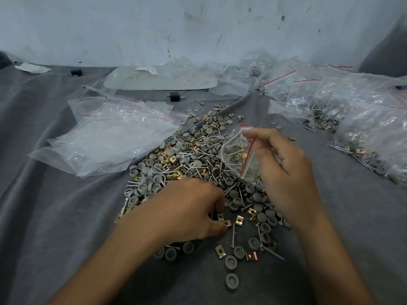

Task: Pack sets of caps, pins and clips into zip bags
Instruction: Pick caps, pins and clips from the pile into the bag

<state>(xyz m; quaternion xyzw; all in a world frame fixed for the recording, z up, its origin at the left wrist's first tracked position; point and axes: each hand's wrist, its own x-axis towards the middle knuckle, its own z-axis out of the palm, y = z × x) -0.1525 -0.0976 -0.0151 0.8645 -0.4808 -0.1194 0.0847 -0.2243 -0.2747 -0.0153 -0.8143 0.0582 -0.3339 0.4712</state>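
Note:
A loose heap (187, 159) of grey round caps, silver pins and brass clips lies on the grey cloth in the middle. My right hand (284, 164) holds up a small zip bag (239, 155) with a red seal strip, its mouth held open, with some pins and clips inside. My left hand (193, 208) reaches into the near edge of the heap, fingers curled down and pinching at brass clips (222, 219). What lies under its palm is hidden.
A stack of empty zip bags (110, 133) lies to the left. Filled bags (363, 128) are piled at the right and back right. Stray caps (231, 280) and clips dot the near cloth. A white wall stands behind.

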